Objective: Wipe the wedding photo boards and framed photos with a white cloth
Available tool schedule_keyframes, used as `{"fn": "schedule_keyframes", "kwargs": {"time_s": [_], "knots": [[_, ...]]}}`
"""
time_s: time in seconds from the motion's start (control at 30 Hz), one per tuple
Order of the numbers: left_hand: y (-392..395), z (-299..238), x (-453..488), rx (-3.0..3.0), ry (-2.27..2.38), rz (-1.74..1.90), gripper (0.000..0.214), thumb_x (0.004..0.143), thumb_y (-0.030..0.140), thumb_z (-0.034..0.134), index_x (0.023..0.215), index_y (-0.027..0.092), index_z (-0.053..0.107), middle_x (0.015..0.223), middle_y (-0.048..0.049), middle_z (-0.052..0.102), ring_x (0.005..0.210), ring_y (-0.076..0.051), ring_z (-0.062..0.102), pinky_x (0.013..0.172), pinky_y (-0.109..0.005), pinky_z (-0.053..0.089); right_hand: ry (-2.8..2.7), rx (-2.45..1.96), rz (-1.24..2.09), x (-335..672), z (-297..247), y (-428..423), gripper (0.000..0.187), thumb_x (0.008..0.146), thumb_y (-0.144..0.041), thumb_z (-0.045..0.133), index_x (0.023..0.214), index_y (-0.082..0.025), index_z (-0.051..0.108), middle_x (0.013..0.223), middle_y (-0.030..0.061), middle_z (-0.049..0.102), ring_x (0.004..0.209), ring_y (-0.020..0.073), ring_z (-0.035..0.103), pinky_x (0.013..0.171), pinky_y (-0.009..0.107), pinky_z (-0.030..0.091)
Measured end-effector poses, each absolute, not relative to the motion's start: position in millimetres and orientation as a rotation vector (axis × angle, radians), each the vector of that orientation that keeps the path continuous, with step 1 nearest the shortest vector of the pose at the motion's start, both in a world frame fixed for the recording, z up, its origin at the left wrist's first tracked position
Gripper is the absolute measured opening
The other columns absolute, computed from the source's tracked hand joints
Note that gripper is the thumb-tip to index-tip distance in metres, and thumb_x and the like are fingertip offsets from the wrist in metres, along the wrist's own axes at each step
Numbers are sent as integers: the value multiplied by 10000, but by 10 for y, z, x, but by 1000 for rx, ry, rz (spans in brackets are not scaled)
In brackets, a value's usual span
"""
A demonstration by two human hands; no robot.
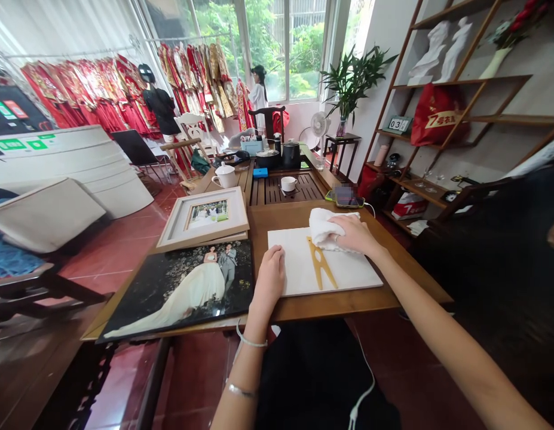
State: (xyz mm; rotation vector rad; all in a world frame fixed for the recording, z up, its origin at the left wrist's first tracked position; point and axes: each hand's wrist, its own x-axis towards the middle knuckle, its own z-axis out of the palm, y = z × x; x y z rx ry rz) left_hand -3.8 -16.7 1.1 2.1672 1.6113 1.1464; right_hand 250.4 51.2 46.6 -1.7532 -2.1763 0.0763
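Observation:
On the brown table lies a white panel (291,278) with a yellow A-shaped piece (318,263) on its face. My left hand (271,273) is closed at the panel's left edge, fingers curled against it. Under my right hand (352,232) is a bunched white cloth (322,224), gripped and pressed on the panel's far right part, touching the top of the yellow piece. Left of my left hand, a large glossy wedding photo panel (191,286) lies face up. Behind that, a light wooden picture frame (169,236) holds a smaller photo.
Phones (347,197) with a cable lie at the table's right edge. Farther back are a slatted tea tray (270,194), a white cup (288,184), a lidded mug (225,176) and a dark kettle (291,155). Two people stand near racks of red garments. Shelves (431,185) stand right.

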Motion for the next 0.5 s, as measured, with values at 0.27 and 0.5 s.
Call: {"fn": "schedule_keyframes", "kwargs": {"time_s": [0.27,0.5], "knots": [[-185,33,-23,2134,1627,1117,287,928,146,415,1075,97,658,1246,-194,636,1207,-261,586,1079,-455,448,-2283,-1567,56,2520,442,60,425,773,-223,498,1184,-199,605,1331,116,589,1195,358,467,870,525,418],[-191,31,-17,2125,1623,1136,288,928,146,415,1077,101,658,1247,-194,633,1206,-260,586,1078,-461,447,-2417,-1357,34,2653,409,-775,499,673,-120,532,1160,-208,596,1333,123,568,1212,346,432,904,502,388]]}}
